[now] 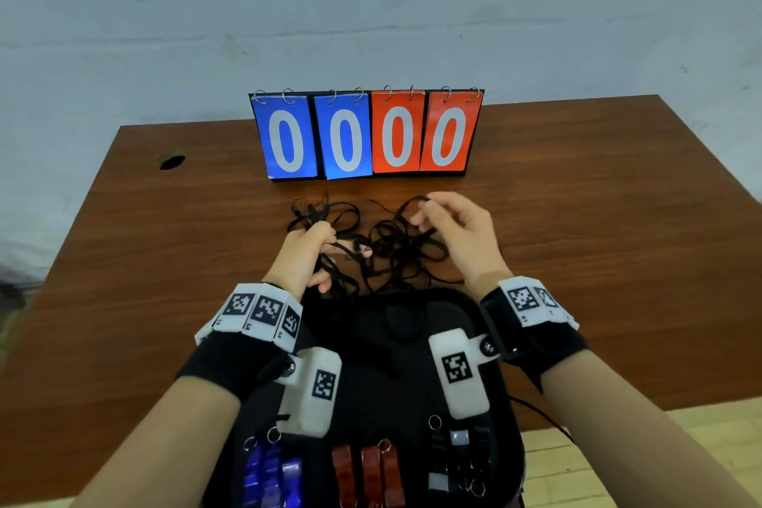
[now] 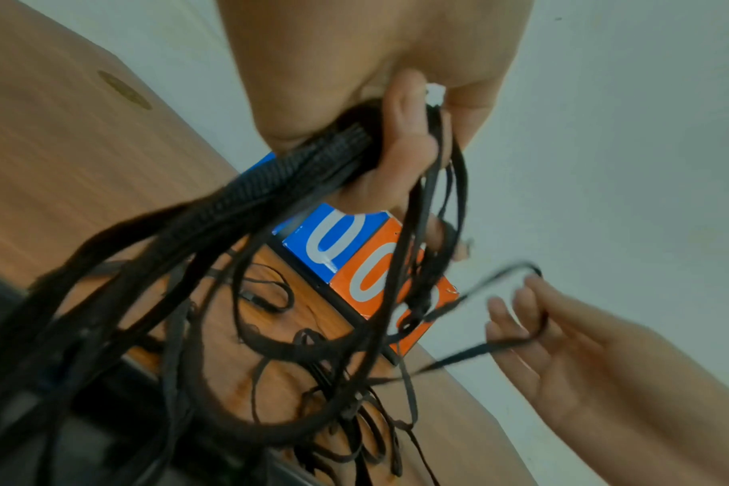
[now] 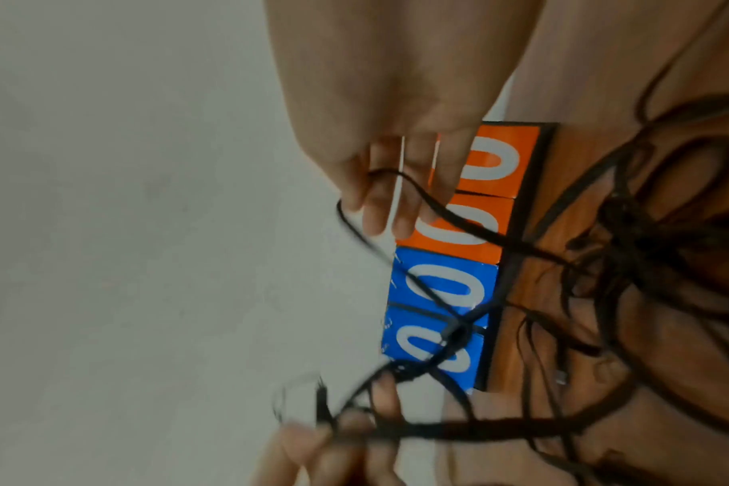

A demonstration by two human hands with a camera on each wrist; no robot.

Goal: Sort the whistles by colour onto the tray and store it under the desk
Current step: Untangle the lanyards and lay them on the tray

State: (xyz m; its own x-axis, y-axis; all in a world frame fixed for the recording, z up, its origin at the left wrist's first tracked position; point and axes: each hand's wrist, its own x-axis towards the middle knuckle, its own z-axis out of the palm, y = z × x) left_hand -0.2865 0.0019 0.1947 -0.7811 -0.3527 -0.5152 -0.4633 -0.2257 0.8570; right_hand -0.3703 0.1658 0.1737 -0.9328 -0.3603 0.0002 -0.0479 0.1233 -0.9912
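Observation:
A black tray (image 1: 412, 392) lies at the desk's near edge. In it sit blue whistles (image 1: 270, 474) on the left, red whistles (image 1: 369, 470) in the middle and black whistles (image 1: 457, 462) on the right. Beyond the tray a tangle of black lanyards (image 1: 387, 247) lies on the desk. My left hand (image 1: 307, 256) grips a bundle of lanyards (image 2: 313, 164) in its fist. My right hand (image 1: 449, 227) pinches one lanyard loop (image 2: 521, 273) and lifts it out of the tangle; the same loop (image 3: 354, 210) runs over its fingertips in the right wrist view.
A flip scoreboard (image 1: 367, 134) with blue and red cards reading zero stands behind the lanyards. The brown desk (image 1: 577, 198) has a cable hole (image 1: 172, 162) at the back left. A pale wall rises behind it, and light wood floor (image 1: 618, 445) shows at the right.

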